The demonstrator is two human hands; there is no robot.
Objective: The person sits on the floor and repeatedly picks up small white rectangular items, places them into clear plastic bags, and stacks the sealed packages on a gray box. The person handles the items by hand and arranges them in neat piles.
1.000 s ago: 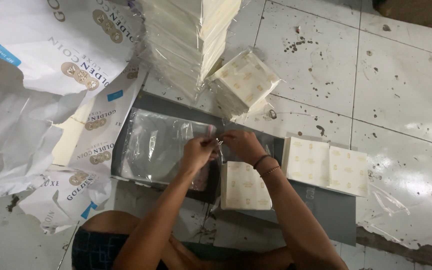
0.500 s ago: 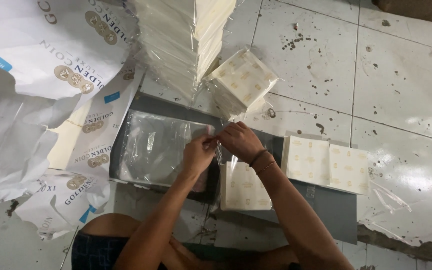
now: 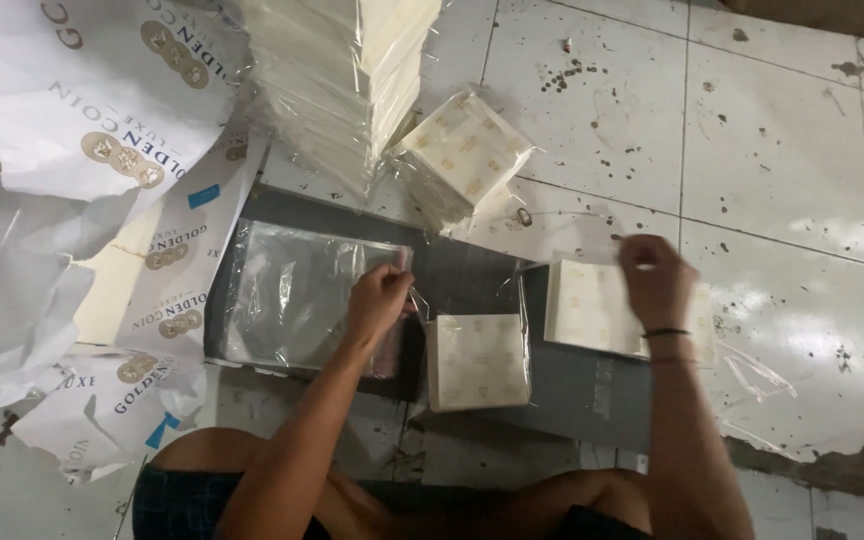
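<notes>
Wrapping looks part done: left hand (image 3: 380, 298) pinches the clear plastic sleeve (image 3: 302, 295) on the dark board (image 3: 572, 385), right hand (image 3: 657, 280) rests fingers-down on loose cream napkin packs (image 3: 592, 305), one bagged pack (image 3: 477, 360) between, tall stack (image 3: 337, 75) behind.

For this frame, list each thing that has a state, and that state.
Left hand: closed, pinching the edge of the clear bags.
Right hand: over the cream stack, grip unclear.
Clear bags: flat, piled.
Wrapped pack: lying flat.
Cream stack: unwrapped.
Tall pile: wrapped, stacked.
</notes>
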